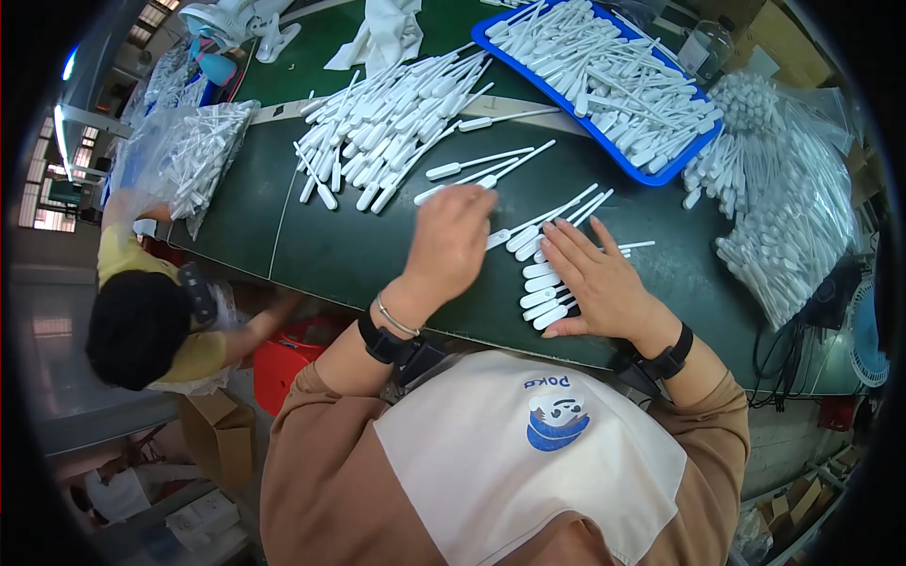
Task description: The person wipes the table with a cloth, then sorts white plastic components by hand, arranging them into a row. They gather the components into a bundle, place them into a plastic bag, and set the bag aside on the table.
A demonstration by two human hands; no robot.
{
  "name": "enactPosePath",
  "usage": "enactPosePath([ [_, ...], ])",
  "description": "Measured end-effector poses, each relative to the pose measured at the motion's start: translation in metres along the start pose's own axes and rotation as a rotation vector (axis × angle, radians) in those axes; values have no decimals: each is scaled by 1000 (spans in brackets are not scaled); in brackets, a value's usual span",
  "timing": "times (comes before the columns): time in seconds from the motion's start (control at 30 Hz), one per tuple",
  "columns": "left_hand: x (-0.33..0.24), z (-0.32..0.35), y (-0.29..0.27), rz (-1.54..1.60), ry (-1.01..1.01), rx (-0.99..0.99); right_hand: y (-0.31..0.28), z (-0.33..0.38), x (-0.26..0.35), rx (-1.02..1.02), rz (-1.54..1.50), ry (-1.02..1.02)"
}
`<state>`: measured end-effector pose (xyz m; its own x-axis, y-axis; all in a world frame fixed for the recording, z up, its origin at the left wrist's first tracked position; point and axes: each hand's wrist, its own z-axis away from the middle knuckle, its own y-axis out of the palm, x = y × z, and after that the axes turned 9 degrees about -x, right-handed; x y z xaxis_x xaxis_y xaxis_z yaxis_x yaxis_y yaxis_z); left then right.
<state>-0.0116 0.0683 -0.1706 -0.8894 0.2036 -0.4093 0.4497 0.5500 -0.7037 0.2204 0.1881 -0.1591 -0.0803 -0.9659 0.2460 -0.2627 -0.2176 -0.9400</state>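
On the cream cloth apron (472, 462) we see one short word in rounded blue letters (547, 383), printed next to a blue-capped cartoon head (557, 422); both stand upside down as we look at them. On the clear plastic bottle with a dark cap (717, 47), at the upper right, we make out a pale label (696, 53), its print too small for us to read.
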Motion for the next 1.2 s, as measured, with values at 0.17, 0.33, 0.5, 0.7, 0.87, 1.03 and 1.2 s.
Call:
enactPosePath([
  [0.17, 12, 0, 1, -287, -226, -33, -1, 2, 1, 4, 13, 5],
  [0.33, -2, 4, 18, -135, -185, 21, 0, 3, 0, -11, 15, 10],
  [0.5, -14, -2, 31, 26, -172, 60, 0, 7, 1, -28, 33, 35],
  [0.7, -15, -21, 46, 86, -134, 40, 0, 9, 1, -58, 31, 37],
  [0.87, -6, -25, 47, 110, 11, 111, 1, 11, 3, -58, 54, 47],
  [1.03, 24, -56, 35, 202, -40, 32, 1, 13, 1, -57, 77, 63],
  [1.2, 70, -70, 33, -251, 65, -80, 0, 13, 3, -54, 82, 50],
])
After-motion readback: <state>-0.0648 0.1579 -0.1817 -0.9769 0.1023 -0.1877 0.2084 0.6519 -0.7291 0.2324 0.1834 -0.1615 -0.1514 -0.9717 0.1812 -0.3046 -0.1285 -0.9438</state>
